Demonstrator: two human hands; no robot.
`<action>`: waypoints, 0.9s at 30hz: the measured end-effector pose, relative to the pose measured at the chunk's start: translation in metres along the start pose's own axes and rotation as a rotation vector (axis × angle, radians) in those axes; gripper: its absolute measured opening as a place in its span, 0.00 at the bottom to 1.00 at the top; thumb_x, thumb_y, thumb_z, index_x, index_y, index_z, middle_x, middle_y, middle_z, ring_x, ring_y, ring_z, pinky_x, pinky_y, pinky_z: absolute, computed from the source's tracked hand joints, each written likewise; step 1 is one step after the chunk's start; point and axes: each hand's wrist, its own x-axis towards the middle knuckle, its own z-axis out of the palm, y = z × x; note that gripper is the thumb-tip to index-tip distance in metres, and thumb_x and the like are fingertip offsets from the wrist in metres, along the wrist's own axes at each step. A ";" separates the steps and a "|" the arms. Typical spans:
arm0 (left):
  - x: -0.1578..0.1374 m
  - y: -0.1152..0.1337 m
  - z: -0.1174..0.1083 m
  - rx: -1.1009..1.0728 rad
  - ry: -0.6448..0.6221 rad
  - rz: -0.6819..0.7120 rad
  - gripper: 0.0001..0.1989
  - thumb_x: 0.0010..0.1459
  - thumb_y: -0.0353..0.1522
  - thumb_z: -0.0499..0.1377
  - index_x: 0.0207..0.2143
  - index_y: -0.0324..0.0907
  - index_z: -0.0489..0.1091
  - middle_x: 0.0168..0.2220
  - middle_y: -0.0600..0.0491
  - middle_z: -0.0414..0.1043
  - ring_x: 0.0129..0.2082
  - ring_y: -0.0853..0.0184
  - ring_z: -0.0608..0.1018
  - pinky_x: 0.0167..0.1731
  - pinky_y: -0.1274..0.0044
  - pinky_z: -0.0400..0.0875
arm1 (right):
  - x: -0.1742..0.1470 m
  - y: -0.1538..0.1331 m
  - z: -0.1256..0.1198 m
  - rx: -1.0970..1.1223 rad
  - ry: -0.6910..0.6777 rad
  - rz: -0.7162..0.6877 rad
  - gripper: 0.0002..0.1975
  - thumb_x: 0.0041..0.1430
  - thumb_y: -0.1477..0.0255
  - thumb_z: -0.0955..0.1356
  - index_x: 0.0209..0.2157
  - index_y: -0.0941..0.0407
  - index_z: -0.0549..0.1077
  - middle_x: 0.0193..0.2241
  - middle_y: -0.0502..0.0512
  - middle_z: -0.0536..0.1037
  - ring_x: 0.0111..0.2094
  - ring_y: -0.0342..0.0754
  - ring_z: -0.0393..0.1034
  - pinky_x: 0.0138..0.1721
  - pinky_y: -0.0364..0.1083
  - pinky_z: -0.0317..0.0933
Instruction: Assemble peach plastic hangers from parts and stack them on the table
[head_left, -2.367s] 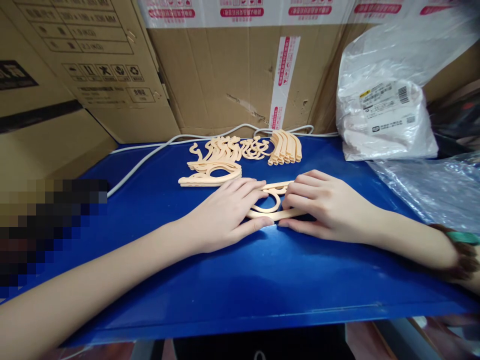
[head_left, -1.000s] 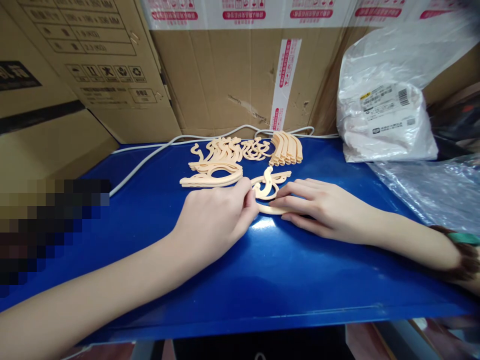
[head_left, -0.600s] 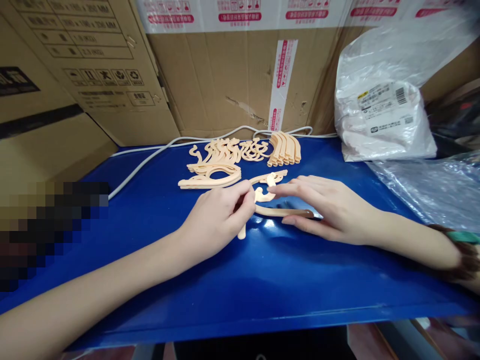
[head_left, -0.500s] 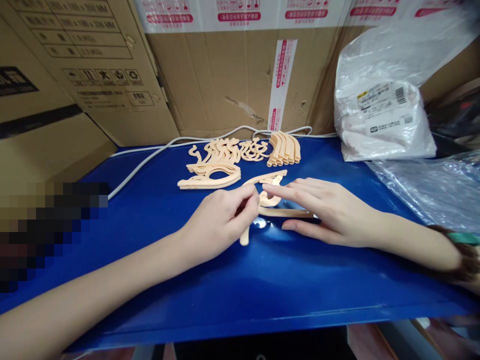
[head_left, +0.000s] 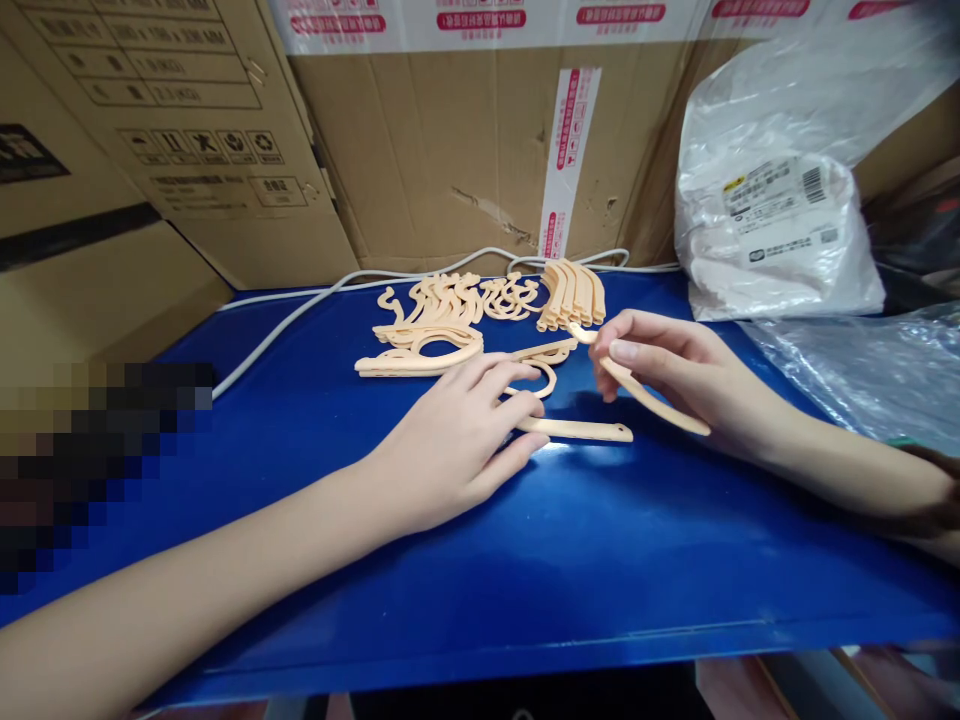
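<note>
My right hand (head_left: 660, 365) is raised above the table's right-middle, pinching a slim curved beige hanger piece (head_left: 660, 400) between thumb and fingers. One end of that piece, bent like a hook, pokes out past the fingertips; the other tapers toward the wrist. Fingers spread, my left hand (head_left: 480, 430) rests over a partly joined beige plastic hanger. From under its fingertips show a straight hanger arm (head_left: 589, 431) with a hole at its end, a ring-shaped part (head_left: 553, 382) and another arm (head_left: 551, 351) behind. My palm and fingers hide where these parts meet.
Behind the hands lie S-shaped hanger hooks (head_left: 442, 298), ring parts (head_left: 510, 297), stacked curved arms (head_left: 574, 293) and flat hanger pieces (head_left: 420, 360). A white cable (head_left: 277, 330), cardboard boxes (head_left: 435, 150) and a white plastic bag (head_left: 780, 230) border the blue table (head_left: 525, 580).
My right hand has lifted away to the right and now holds a curved hanger piece. My left hand has gone from a pinch to spread fingers over the parts.
</note>
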 end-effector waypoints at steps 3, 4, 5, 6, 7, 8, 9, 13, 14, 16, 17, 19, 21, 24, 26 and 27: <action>-0.001 -0.002 0.001 -0.006 -0.023 -0.064 0.15 0.68 0.38 0.48 0.46 0.39 0.70 0.57 0.43 0.64 0.60 0.56 0.63 0.61 0.61 0.56 | 0.002 0.002 0.000 0.017 -0.014 -0.032 0.09 0.57 0.68 0.71 0.32 0.55 0.68 0.25 0.46 0.68 0.25 0.40 0.65 0.29 0.42 0.64; -0.001 -0.003 0.001 -0.006 -0.032 -0.079 0.15 0.68 0.38 0.48 0.47 0.39 0.69 0.58 0.43 0.64 0.58 0.57 0.65 0.59 0.61 0.58 | 0.002 0.002 0.001 0.004 -0.021 -0.046 0.10 0.55 0.69 0.72 0.32 0.55 0.67 0.26 0.45 0.66 0.25 0.40 0.63 0.28 0.42 0.63; -0.001 -0.003 0.001 0.000 -0.039 -0.089 0.15 0.68 0.38 0.48 0.47 0.39 0.68 0.58 0.43 0.63 0.56 0.57 0.67 0.57 0.62 0.61 | 0.002 0.003 0.001 -0.017 -0.025 -0.060 0.11 0.54 0.70 0.73 0.33 0.55 0.66 0.26 0.45 0.64 0.24 0.39 0.61 0.26 0.41 0.62; -0.001 -0.003 0.000 0.011 -0.044 -0.095 0.15 0.68 0.39 0.49 0.47 0.39 0.68 0.57 0.43 0.64 0.55 0.57 0.68 0.56 0.63 0.63 | 0.002 0.003 0.001 -0.046 -0.029 -0.078 0.12 0.53 0.71 0.73 0.34 0.55 0.66 0.27 0.45 0.63 0.24 0.39 0.59 0.25 0.41 0.60; -0.001 -0.004 -0.001 0.023 -0.044 -0.096 0.15 0.67 0.39 0.49 0.46 0.39 0.68 0.56 0.43 0.65 0.54 0.57 0.69 0.54 0.63 0.64 | 0.002 0.004 0.002 -0.081 -0.034 -0.102 0.12 0.53 0.72 0.73 0.35 0.54 0.66 0.27 0.45 0.63 0.25 0.39 0.58 0.25 0.40 0.60; -0.001 -0.005 -0.002 0.036 -0.043 -0.091 0.15 0.67 0.39 0.50 0.46 0.39 0.68 0.54 0.44 0.67 0.53 0.57 0.70 0.53 0.64 0.65 | 0.001 0.004 0.002 -0.118 -0.036 -0.129 0.12 0.54 0.72 0.72 0.36 0.54 0.65 0.28 0.46 0.63 0.25 0.39 0.57 0.25 0.41 0.59; 0.000 -0.006 -0.002 0.046 -0.047 -0.083 0.14 0.67 0.39 0.50 0.45 0.39 0.68 0.51 0.44 0.69 0.52 0.57 0.70 0.52 0.65 0.66 | 0.001 0.004 0.002 -0.158 -0.036 -0.155 0.11 0.56 0.73 0.71 0.37 0.54 0.65 0.29 0.47 0.64 0.26 0.40 0.57 0.25 0.41 0.60; 0.002 -0.011 -0.005 0.098 -0.080 -0.012 0.13 0.68 0.36 0.48 0.42 0.39 0.68 0.45 0.46 0.72 0.49 0.58 0.72 0.48 0.68 0.67 | -0.002 0.004 0.001 -0.290 -0.040 -0.222 0.10 0.61 0.73 0.67 0.42 0.53 0.62 0.31 0.48 0.66 0.27 0.41 0.61 0.29 0.43 0.62; 0.002 -0.012 -0.006 0.112 -0.087 0.007 0.13 0.68 0.36 0.47 0.41 0.39 0.68 0.44 0.46 0.72 0.47 0.59 0.72 0.47 0.68 0.67 | -0.002 0.004 0.000 -0.305 -0.051 -0.224 0.10 0.62 0.73 0.65 0.44 0.52 0.61 0.32 0.49 0.67 0.28 0.42 0.63 0.30 0.43 0.63; 0.003 -0.014 -0.008 0.129 -0.096 0.034 0.13 0.68 0.35 0.46 0.39 0.39 0.68 0.42 0.46 0.73 0.45 0.59 0.73 0.45 0.69 0.67 | -0.003 0.004 -0.001 -0.315 -0.075 -0.224 0.09 0.65 0.71 0.62 0.46 0.51 0.58 0.34 0.50 0.70 0.29 0.43 0.66 0.31 0.45 0.64; 0.003 -0.015 -0.009 0.133 -0.101 0.040 0.13 0.68 0.35 0.46 0.38 0.39 0.67 0.41 0.47 0.72 0.43 0.60 0.73 0.44 0.69 0.67 | -0.003 0.004 -0.002 -0.327 -0.080 -0.219 0.08 0.67 0.71 0.60 0.47 0.51 0.58 0.34 0.50 0.71 0.29 0.44 0.67 0.32 0.45 0.65; 0.003 -0.016 -0.011 0.136 -0.106 0.043 0.12 0.67 0.34 0.46 0.36 0.39 0.67 0.39 0.47 0.72 0.41 0.61 0.73 0.42 0.71 0.67 | -0.002 0.002 -0.005 -0.401 -0.080 -0.206 0.06 0.68 0.69 0.58 0.46 0.52 0.60 0.32 0.50 0.73 0.27 0.43 0.66 0.30 0.44 0.63; 0.002 -0.017 -0.014 0.138 -0.107 0.059 0.11 0.66 0.33 0.47 0.34 0.40 0.66 0.38 0.48 0.72 0.40 0.62 0.73 0.42 0.71 0.66 | -0.002 -0.001 -0.008 -0.536 -0.088 -0.200 0.07 0.69 0.69 0.57 0.43 0.53 0.64 0.28 0.48 0.72 0.24 0.42 0.64 0.28 0.43 0.60; 0.002 -0.018 -0.017 0.148 -0.122 0.085 0.10 0.64 0.33 0.49 0.33 0.40 0.65 0.37 0.49 0.71 0.39 0.62 0.72 0.43 0.71 0.66 | -0.003 -0.008 -0.010 -0.723 -0.132 -0.206 0.09 0.68 0.67 0.58 0.39 0.55 0.67 0.22 0.46 0.69 0.22 0.41 0.61 0.26 0.43 0.56; 0.002 -0.019 -0.018 0.159 -0.136 0.079 0.09 0.63 0.34 0.50 0.34 0.39 0.66 0.38 0.48 0.71 0.40 0.61 0.72 0.42 0.71 0.67 | -0.004 -0.012 -0.011 -0.808 -0.138 -0.204 0.11 0.66 0.64 0.61 0.36 0.55 0.69 0.19 0.45 0.67 0.19 0.41 0.59 0.23 0.42 0.52; 0.002 -0.019 -0.018 0.163 -0.140 0.074 0.10 0.64 0.35 0.50 0.34 0.39 0.67 0.39 0.47 0.71 0.41 0.61 0.73 0.41 0.72 0.67 | -0.004 -0.013 -0.010 -0.849 -0.141 -0.202 0.12 0.65 0.63 0.62 0.35 0.55 0.70 0.17 0.44 0.66 0.17 0.41 0.58 0.21 0.42 0.51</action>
